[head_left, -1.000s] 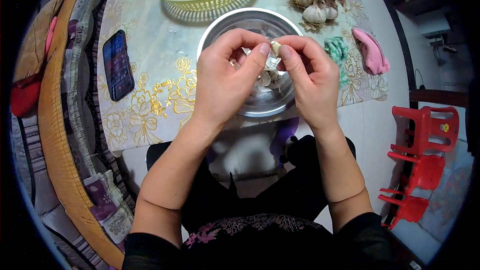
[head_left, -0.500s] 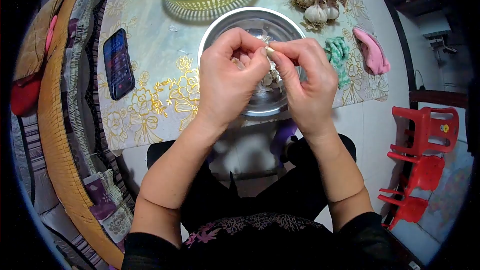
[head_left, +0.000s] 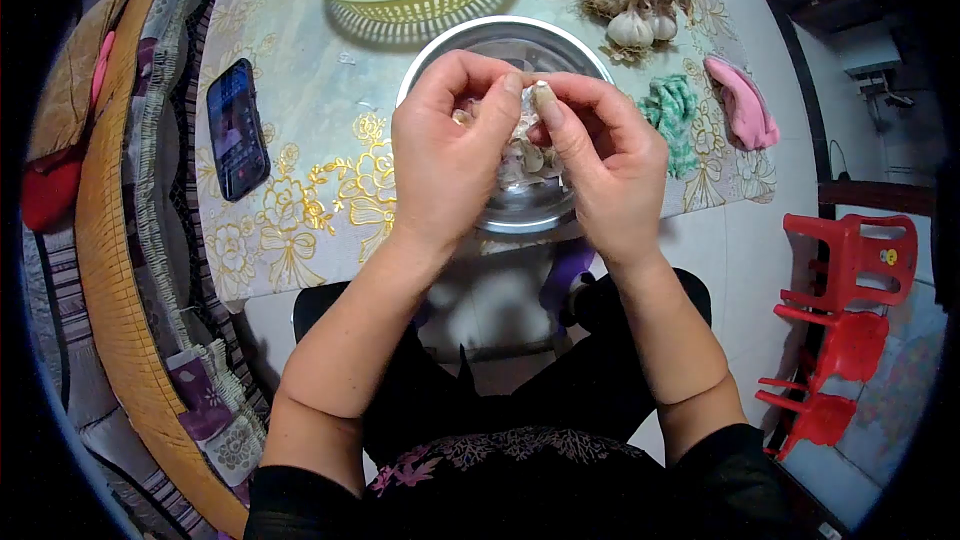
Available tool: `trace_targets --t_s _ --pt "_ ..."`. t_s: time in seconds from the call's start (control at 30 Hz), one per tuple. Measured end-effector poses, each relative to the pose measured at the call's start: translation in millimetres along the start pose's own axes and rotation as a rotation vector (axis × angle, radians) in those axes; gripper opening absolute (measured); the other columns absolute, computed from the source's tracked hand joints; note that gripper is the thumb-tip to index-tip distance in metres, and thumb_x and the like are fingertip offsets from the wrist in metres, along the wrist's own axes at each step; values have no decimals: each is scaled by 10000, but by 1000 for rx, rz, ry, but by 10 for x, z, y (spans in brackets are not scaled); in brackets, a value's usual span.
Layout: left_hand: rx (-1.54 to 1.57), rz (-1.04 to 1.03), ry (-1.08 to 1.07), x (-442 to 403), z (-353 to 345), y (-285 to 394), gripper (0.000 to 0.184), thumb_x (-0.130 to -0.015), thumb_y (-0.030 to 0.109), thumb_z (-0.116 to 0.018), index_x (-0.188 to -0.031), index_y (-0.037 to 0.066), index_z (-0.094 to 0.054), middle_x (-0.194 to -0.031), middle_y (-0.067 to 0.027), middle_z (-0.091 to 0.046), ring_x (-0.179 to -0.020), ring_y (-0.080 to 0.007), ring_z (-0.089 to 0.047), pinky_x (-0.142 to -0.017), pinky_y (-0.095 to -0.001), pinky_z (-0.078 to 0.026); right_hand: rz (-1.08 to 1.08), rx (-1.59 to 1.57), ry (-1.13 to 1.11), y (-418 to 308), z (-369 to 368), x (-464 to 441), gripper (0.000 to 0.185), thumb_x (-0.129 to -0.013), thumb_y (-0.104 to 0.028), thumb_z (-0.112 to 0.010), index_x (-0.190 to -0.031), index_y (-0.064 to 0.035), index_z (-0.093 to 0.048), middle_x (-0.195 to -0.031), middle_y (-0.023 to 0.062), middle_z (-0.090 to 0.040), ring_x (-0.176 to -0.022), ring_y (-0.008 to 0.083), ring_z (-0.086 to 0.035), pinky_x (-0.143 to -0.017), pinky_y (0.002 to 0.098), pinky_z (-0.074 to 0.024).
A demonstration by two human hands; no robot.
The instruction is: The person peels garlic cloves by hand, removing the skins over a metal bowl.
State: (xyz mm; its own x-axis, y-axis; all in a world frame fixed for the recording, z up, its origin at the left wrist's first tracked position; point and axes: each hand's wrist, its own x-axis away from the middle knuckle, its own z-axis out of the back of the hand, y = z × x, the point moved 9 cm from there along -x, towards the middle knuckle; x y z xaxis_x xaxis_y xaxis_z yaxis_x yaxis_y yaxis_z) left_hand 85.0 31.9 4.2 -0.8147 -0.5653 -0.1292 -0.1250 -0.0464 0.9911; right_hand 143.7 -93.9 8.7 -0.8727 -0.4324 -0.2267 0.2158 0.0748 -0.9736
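Observation:
A pale garlic clove (head_left: 542,97) is pinched between the thumb and forefinger of my right hand (head_left: 618,165), above a shiny metal bowl (head_left: 520,223). My left hand (head_left: 440,155) is closed beside it, thumb pressed to forefinger, the fingertips of both hands nearly touching. Something pale shows inside the curled fingers of my left hand, too hidden to name. Papery garlic skins (head_left: 530,162) lie in the bowl below, partly covered by my hands.
Behind the bowl stands a yellow-green plastic basket (head_left: 420,8) with several peeled cloves. Garlic bulbs (head_left: 632,28) lie at the back right, near a green cloth (head_left: 672,125) and a pink cloth (head_left: 742,105). A phone (head_left: 238,130) rests at left. Red plastic chairs (head_left: 850,260) stand at right.
My left thumb has drawn slightly up and left from the clove. The clove now sits more upright against my right thumb, and both hands have shifted a little to the left.

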Motion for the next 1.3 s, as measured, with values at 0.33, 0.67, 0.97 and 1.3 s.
trace_targets --t_s 0.33,0.67,0.97,1.3 --pt "-46 -63 -84 -6 -73 42 134 -864 144 -611 -878 13 -583 -793 8 -569 -699 -43 -474 -615 -185 -400 178 226 -4 -146 59 -25 117 -812 -39 -635 -924 -4 -627 -825 63 -613 -698 103 -575 -629 229 -468" --pt "378 246 -244 49 -235 -178 174 -917 203 -534 -933 30 -528 -735 28 -487 -569 -39 -377 -514 -178 -302 -391 -374 -54 279 22 1 170 -880 -130 -594 -984 3 -615 -895 52 -638 -723 87 -594 -660 212 -486" --pt "478 283 -252 67 -280 -206 179 -934 194 -512 -952 17 -515 -729 19 -483 -562 -31 -380 -500 -174 -296 -528 -712 -42 407 55 1 184 -885 -129 -569 -1026 -12 -548 -872 65 -626 -725 120 -615 -650 220 -494" --pt "552 311 -204 34 -208 -223 198 -936 226 -505 -968 31 -519 -811 -4 -506 -539 -43 -380 -510 -200 -334 -395 -626 7 301 125 -58 216 -882 -105 -574 -1057 20 -547 -915 100 -630 -780 164 -640 -707 245 -531"
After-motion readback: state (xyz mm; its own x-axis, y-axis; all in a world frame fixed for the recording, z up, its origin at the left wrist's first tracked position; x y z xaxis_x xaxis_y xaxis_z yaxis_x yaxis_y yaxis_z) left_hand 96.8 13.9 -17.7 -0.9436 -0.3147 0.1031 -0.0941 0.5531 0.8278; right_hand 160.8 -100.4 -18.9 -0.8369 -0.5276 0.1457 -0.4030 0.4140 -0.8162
